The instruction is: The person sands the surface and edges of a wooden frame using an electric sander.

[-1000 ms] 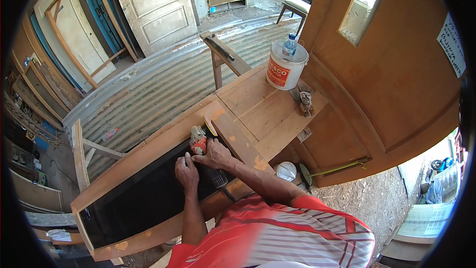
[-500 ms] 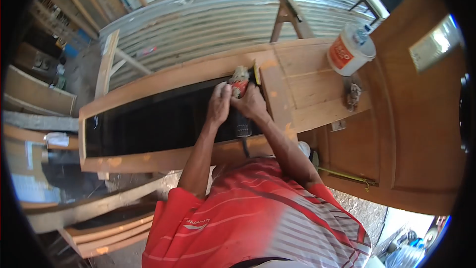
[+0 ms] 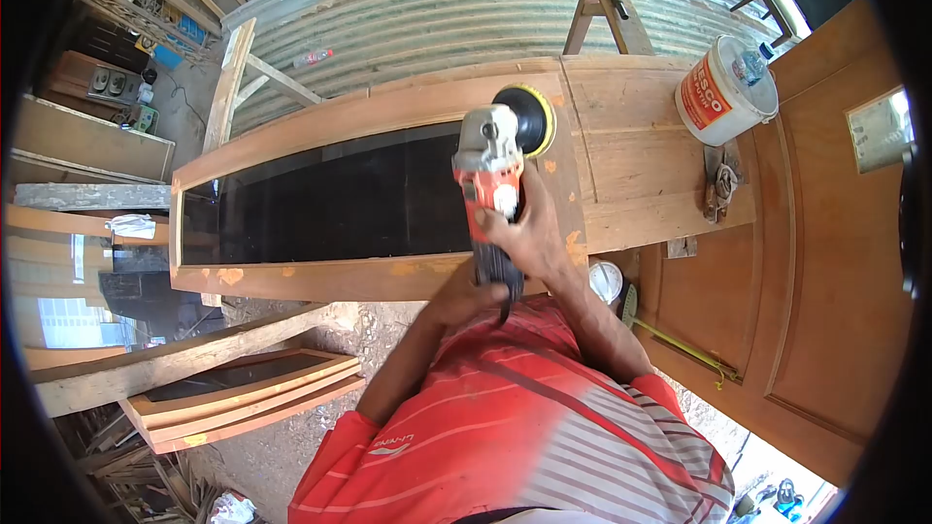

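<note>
Both my hands hold a red and black angle grinder (image 3: 490, 175) with a silver gear head, raised above the wooden door (image 3: 388, 281). A round black pad with a yellow rim (image 3: 532, 121) is fitted to its head and faces up and right. My right hand (image 3: 529, 233) is wrapped round the red body, its thumb across the top. Lower down, my left hand (image 3: 471, 296) grips the black rear end close to my shirt. The door lies flat, with a dark glass panel (image 3: 330, 199) and orange filler patches on its frame.
A white putty bucket (image 3: 714, 102) with a plastic bottle (image 3: 752, 66) in it stands on the door's right part. Beside it lies a dusty tool (image 3: 719, 184). Sawhorse legs (image 3: 233, 78) show behind. Another wooden door (image 3: 825, 262) is at the right, stacked frames (image 3: 243, 398) at lower left.
The grinder has come up off the door towards me, and its pad now shows. My left hand has shifted from beside the head to the rear end; my right hand stays on the body.
</note>
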`<state>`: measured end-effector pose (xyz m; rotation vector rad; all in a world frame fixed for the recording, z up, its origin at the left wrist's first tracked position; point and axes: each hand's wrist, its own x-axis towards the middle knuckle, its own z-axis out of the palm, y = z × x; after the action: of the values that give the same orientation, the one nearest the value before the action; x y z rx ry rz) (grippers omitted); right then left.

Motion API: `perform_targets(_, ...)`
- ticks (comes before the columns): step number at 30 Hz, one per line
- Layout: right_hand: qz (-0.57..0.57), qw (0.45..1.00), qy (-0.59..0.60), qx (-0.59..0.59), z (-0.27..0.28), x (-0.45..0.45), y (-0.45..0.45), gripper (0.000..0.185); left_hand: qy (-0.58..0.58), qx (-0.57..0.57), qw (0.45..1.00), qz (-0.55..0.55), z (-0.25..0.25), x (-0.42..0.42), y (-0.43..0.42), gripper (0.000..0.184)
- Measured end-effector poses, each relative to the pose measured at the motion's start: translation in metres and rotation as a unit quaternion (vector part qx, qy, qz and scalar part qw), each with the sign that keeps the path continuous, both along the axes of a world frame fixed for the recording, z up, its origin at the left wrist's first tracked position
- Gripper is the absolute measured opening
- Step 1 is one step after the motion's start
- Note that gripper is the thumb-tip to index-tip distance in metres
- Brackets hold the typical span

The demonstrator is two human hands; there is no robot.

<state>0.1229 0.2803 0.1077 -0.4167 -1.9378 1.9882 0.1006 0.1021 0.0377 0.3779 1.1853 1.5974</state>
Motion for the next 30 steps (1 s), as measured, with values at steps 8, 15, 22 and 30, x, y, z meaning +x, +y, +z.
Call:
perform_targets(8,0.056,0.984,0.053,-0.158,-0.005,0.054,0.024,0.074,-0.025,0.049,0.998,-0.017,-0.004,0.034,0.031,0.07)
perform_targets(15,0.034,0.98,0.067,-0.182,-0.013,0.066,0.055,0.063,0.042,0.008,0.996,-0.075,0.024,0.035,0.073,0.061)
perform_targets(22,-0.021,0.973,0.006,-0.232,-0.009,0.089,0.057,0.052,0.082,-0.055,0.994,-0.051,0.038,0.05,0.086,0.049)
perform_targets(30,-0.028,0.955,-0.011,-0.294,-0.036,0.131,0.043,0.071,0.11,-0.046,0.99,-0.073,0.021,0.065,0.073,0.063)
